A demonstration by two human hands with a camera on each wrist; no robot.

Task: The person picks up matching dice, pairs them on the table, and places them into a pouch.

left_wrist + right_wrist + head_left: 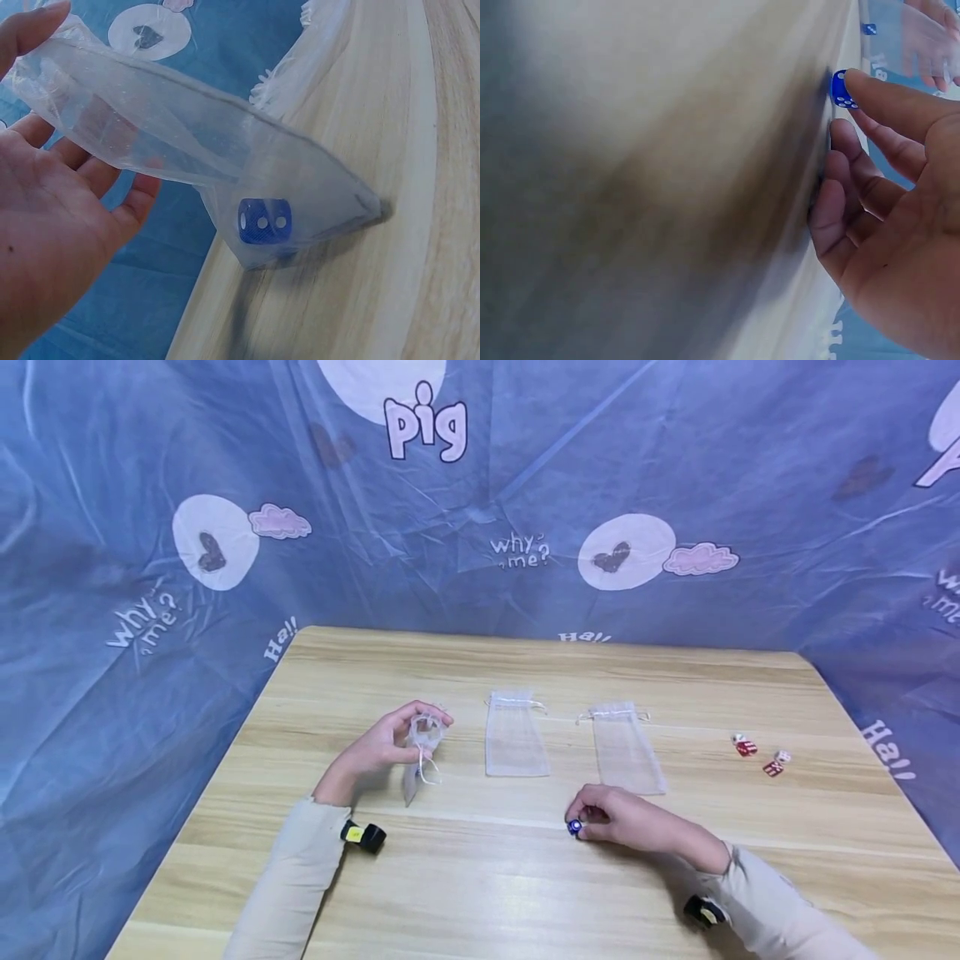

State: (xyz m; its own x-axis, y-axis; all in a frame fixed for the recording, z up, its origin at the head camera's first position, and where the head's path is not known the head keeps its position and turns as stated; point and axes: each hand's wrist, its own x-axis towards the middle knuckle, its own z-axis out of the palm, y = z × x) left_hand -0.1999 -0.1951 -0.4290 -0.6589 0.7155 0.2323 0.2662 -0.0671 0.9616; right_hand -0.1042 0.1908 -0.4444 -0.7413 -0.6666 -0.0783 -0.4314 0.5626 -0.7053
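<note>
My left hand (386, 739) holds a sheer white drawstring bag (426, 731) by its mouth, which is spread between thumb and fingers. Inside the bag's lower end, a blue die (265, 221) with white dots shows through the mesh in the left wrist view. The bottom of that bag reaches the tabletop. My right hand (626, 818) pinches another blue die (843, 88) between thumb and fingers, low over the table in front of the flat bags. Part of this die is hidden by the thumb.
Two flat white mesh bags, a left one (516, 739) and a right one (628, 750), lie mid-table. To the right are red dice (773, 768) and white dice (782, 756). Blue printed cloth (480, 593) hangs behind the wooden table (480, 893).
</note>
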